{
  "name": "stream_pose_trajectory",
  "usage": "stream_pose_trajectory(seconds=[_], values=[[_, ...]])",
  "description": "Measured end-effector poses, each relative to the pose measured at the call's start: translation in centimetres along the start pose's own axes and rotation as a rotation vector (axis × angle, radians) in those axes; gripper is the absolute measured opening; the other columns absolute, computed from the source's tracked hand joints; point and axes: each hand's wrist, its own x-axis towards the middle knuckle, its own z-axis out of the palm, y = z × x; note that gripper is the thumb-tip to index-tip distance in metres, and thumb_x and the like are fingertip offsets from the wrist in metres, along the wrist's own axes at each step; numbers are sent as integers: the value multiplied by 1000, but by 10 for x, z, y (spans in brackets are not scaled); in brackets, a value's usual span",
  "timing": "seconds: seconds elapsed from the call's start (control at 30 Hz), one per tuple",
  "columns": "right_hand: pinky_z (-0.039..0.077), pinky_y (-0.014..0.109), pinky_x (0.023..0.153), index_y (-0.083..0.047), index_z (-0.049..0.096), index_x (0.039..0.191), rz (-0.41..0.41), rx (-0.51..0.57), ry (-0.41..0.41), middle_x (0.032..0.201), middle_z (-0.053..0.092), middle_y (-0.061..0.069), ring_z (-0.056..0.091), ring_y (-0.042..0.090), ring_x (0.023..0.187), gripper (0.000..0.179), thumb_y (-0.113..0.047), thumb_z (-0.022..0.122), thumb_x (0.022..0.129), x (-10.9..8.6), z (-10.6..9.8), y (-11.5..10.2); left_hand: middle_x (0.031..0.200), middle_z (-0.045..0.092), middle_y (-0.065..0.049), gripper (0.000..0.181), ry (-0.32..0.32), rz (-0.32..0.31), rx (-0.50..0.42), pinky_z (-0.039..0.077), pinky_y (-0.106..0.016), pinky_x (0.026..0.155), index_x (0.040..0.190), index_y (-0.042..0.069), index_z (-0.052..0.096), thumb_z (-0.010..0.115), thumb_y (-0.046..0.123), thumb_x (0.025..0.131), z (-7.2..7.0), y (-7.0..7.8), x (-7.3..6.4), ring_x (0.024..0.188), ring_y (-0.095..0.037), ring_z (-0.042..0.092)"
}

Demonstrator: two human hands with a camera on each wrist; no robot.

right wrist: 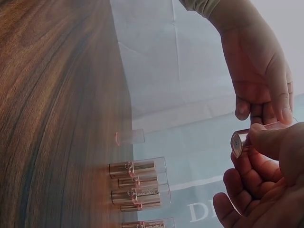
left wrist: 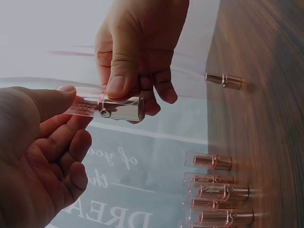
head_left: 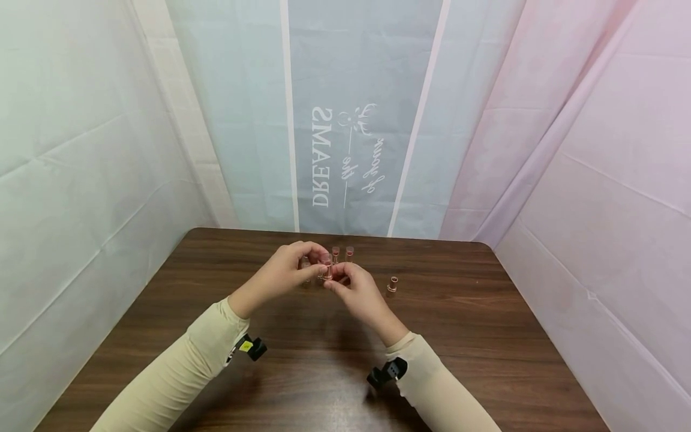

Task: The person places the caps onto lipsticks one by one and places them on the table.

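Note:
Between both hands a lipstick tube (left wrist: 124, 108) is held up, with a rose-gold base and a clear cap over its upper part. My left hand (head_left: 288, 272) pinches the clear cap end between thumb and fingers. The base end is gripped by my right hand (head_left: 360, 292), its thumb lying along the metal. In the left wrist view the cap sits around the tube's inner part; whether it is fully seated I cannot tell. Behind the hands stand several capped lipstick tubes (head_left: 349, 254), partly hidden in the head view.
An uncapped rose-gold tube (head_left: 393, 284) stands alone to the right of the hands. A loose clear cap (right wrist: 130, 137) stands beside the row of capped tubes (right wrist: 137, 168). The brown wooden table (head_left: 459, 348) ends at hanging cloth (head_left: 345, 120) behind and at both sides.

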Motion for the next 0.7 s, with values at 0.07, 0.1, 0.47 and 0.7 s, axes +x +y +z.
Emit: stream_pose_trajectory(seconds=[0.07, 0.1, 0.47, 0.7], values=[[55, 28, 78, -7, 69, 108, 1, 6, 1, 101, 65, 4, 63, 16, 91, 16, -15, 75, 95, 0, 1, -1, 89, 64, 3, 13, 6, 6, 27, 51, -28, 55, 109, 20, 70, 74, 19, 96, 0, 0, -1, 61, -17, 59], [55, 28, 79, -8, 69, 108, 4, 10, 3, 101, 65, 4, 63, 16, 91, 16, -15, 75, 95, 0, 1, -2, 89, 64, 3, 13, 9, 9, 37, 51, -28, 55, 109, 19, 70, 74, 19, 97, 0, 0, -1, 60, -17, 59], [56, 35, 84, -15, 70, 105, -22, -29, -35, 103, 66, -1, 64, 15, 96, 15, -21, 77, 93, 0, -3, -1, 92, 65, 3, 18, 20, 3, 32, 49, -27, 57, 114, 19, 71, 74, 21, 96, 3, -2, -5, 63, -14, 57], [55, 44, 87, -18, 72, 102, -81, -130, -59, 101, 67, -4, 63, 15, 100, 15, -22, 81, 90, 8, -11, 5, 93, 67, 4, 20, 48, -3, 35, 51, -28, 61, 115, 18, 72, 75, 23, 96, 9, -13, -10, 70, -12, 58]])
